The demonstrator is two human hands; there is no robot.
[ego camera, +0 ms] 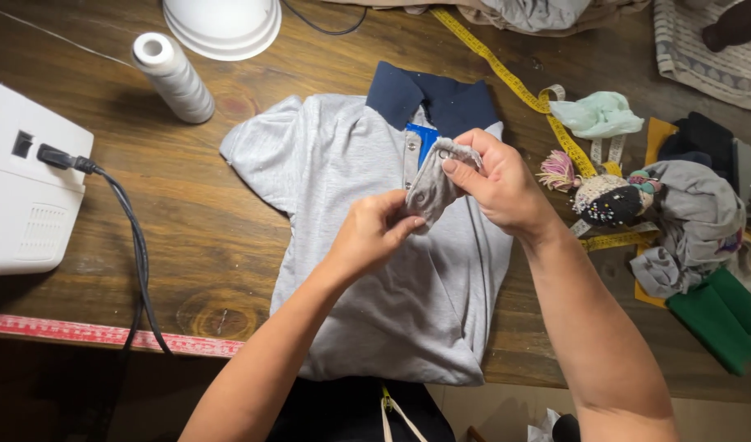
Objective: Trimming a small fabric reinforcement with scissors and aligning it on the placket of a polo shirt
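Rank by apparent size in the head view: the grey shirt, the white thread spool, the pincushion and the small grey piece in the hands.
1. Grey shirt, by far the largest.
2. Thread spool.
3. Pincushion and grey piece look alike; the piece is held nearer the camera, so unsure.

Both forearms bare, no sleeves, rings or watch visible; dark garment below, possibly trousers.
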